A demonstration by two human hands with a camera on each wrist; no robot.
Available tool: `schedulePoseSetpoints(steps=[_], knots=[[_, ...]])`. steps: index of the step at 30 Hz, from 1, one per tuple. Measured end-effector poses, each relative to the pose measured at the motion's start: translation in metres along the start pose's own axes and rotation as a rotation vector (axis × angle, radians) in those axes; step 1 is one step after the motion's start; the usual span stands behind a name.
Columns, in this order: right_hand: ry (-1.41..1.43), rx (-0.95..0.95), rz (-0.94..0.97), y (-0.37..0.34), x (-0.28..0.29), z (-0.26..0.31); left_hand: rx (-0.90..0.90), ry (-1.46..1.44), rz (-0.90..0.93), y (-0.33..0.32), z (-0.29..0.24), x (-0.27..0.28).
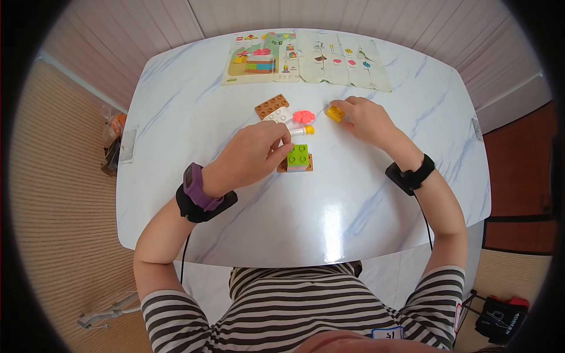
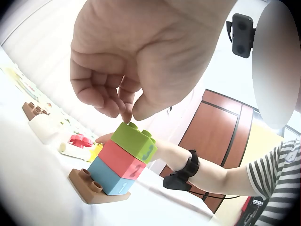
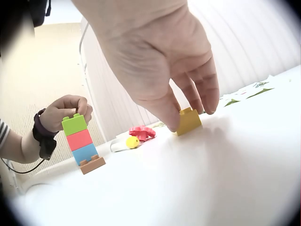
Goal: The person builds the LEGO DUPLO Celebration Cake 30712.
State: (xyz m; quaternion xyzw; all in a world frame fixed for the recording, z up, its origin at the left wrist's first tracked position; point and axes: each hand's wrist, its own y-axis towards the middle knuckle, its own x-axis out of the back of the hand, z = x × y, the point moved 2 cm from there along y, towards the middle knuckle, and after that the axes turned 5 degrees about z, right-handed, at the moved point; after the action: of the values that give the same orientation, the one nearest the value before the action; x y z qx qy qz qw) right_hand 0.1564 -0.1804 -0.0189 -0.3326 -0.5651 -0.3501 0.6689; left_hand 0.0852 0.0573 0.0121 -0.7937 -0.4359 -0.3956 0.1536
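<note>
A stack of bricks stands on a brown plate (image 2: 89, 190): blue (image 2: 109, 175) at the bottom, red (image 2: 121, 160) above it, green (image 2: 135, 141) on top. The left hand (image 1: 247, 154) is at the stack, its loosely bent fingertips just above the green brick (image 1: 298, 157); whether they touch it is hard to tell. Further right on the table, the right hand (image 1: 371, 122) holds a yellow brick (image 1: 335, 114) between thumb and fingers. In the right wrist view the thumb lies against the near side of the yellow brick (image 3: 189, 121), and the fingers are partly behind it.
Behind the left hand lie a brown plate (image 1: 272, 105), a white brick (image 1: 278, 115), a pink flower-like piece (image 1: 304, 117) and a white stick with a yellow end (image 1: 309, 130). An unfolded instruction sheet (image 1: 306, 67) covers part of the table's far side.
</note>
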Motion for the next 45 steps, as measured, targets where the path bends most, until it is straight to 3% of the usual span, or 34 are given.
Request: schedulePoseSetpoints(steps=[15, 18, 21, 24, 33, 39, 45], knots=[[-0.104, -0.046, 0.207, -0.009, 0.018, 0.021, -0.03, -0.055, 0.017, 0.001, 0.004, -0.004], [-0.046, -0.054, 0.138, -0.011, 0.02, 0.021, -0.028, -0.053, 0.019, 0.001, 0.004, -0.004], [0.016, 0.206, -0.018, -0.016, 0.012, 0.016, -0.014, -0.058, 0.023, 0.001, 0.004, -0.003], [-0.018, 0.233, 0.031, -0.017, 0.003, 0.015, -0.002, -0.057, 0.026, 0.001, 0.004, -0.003], [-0.112, 0.045, 0.41, -0.012, 0.018, 0.028, -0.041, -0.046, 0.012, 0.0, 0.004, -0.003], [-0.011, 0.117, 0.232, -0.016, 0.023, 0.023, -0.066, -0.031, 0.007, 0.0, 0.005, -0.003], [-0.068, 0.125, 0.29, -0.015, 0.013, 0.021, -0.072, -0.019, -0.01, 0.0, 0.004, -0.002]])
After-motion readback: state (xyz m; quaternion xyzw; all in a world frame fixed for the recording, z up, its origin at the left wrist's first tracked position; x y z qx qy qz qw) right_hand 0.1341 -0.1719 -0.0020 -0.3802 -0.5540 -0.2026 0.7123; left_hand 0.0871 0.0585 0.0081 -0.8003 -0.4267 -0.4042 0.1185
